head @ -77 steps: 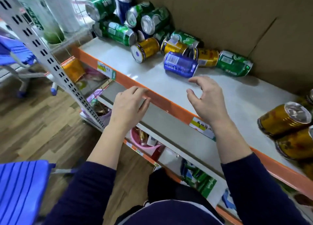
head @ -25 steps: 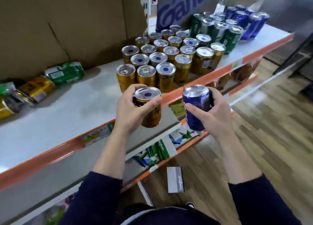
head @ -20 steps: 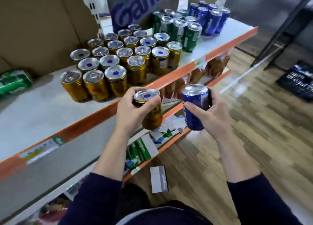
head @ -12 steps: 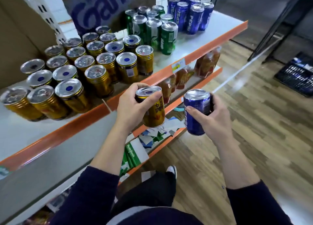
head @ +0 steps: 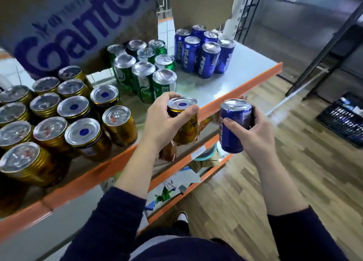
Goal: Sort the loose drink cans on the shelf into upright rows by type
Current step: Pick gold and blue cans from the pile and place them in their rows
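Now we hold two cans upright in the air, just off the near orange edge of the shelf. Our left hand has its fingers curled round the gold can, whose long axis is close to vertical, its silver lid with a blue dot facing up. Our right hand wraps its fingers round the blue can, which is also top up, its base tipped slightly left. Neither can touches the shelf. On the grey shelf top stand upright groups: gold cans at the left, green cans in the middle and blue cans at the far right. Behind them is a cardboard box with blue lettering. To the right lies a wood-pattern floor with a black crate on it.
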The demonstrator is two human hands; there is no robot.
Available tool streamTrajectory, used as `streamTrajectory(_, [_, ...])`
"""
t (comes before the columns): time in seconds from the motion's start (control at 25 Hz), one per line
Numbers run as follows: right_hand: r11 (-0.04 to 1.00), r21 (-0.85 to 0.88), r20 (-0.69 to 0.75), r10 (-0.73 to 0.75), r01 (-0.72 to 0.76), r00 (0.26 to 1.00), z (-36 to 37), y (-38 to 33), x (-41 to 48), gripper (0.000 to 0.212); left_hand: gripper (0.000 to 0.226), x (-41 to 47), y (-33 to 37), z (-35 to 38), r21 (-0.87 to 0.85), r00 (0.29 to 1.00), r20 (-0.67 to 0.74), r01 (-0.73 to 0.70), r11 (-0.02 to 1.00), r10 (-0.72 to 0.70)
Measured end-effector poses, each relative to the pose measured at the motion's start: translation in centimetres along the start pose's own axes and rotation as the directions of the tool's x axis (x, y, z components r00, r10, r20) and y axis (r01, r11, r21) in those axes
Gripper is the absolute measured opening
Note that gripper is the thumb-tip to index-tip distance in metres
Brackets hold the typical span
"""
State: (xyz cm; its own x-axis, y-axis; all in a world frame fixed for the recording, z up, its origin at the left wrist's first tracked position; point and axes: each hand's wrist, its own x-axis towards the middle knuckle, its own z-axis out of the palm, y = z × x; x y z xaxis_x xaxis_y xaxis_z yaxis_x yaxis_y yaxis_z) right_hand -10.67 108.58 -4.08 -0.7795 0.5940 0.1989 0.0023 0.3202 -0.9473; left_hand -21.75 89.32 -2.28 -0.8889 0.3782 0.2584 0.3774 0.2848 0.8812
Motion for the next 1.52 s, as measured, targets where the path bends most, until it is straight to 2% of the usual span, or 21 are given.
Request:
streamTrajectory(0.24, [0.998, 0.064, 0.083, -0.012, 0.007, 0.996, -0.5, 1.8, 7.9, 0.059, 0.060, 4.2, 0.2, 3.9, 0.032, 0.998, -0.042, 0.051, 0.998, -0.050])
streamTrajectory(0.44, [0.999, 0.031, 0.173, -0.046, 0.041, 0.984, -2.0, 4.2, 16.4, 0.052, 0.061, 7.7, 0.4, 8.6, 0.074, 0.982, -0.149, 0.129, 0.989, -0.117])
streamTrajectory(0.6, [0.997, 0.021, 0.208, -0.081, 0.079, 0.975, -3.9, 5.4, 25.0, 0.058, 0.057, 10.8, 1.3, 12.7, 0.067, 0.946, -0.268, 0.209, 0.976, -0.184])
streamTrajectory(0.8, [0.975, 0.073, 0.304, -0.220, 0.208, 0.927, -5.4, 6.1, 35.5, 0.057, 0.057, 14.2, 2.1, 16.6, 0.091, 0.890, -0.416, 0.244, 0.966, -0.186])
streamTrajectory(1.0, [0.982, 0.078, 0.431, -0.190, 0.174, 0.882, -1.3, 6.1, 43.4, 0.060, 0.061, 15.7, 1.5, 18.8, 0.147, 0.843, -0.490, 0.330, 0.933, -0.221])
streamTrajectory(1.12, [0.980, 0.041, 0.480, -0.188, 0.192, 0.857, 1.9, 5.8, 45.9, 0.065, 0.061, 15.9, 1.0, 19.5, 0.177, 0.839, -0.495, 0.352, 0.919, -0.226])
streamTrajectory(1.28, [0.991, 0.044, 0.569, -0.127, 0.124, 0.813, 4.9, 6.8, 46.5, 0.064, 0.062, 16.3, 1.0, 19.7, 0.181, 0.823, -0.521, 0.367, 0.913, -0.227])
streamTrajectory(1.4, [0.994, 0.057, 0.611, -0.112, 0.097, 0.784, 5.4, 7.6, 45.9, 0.051, 0.060, 16.2, 1.1, 19.7, 0.168, 0.811, -0.541, 0.365, 0.916, -0.224])
streamTrajectory(1.52, [0.995, 0.047, 0.593, -0.103, 0.094, 0.799, 4.3, 7.6, 45.6, 0.034, 0.057, 16.2, 1.3, 19.5, 0.163, 0.803, -0.553, 0.365, 0.917, -0.221])
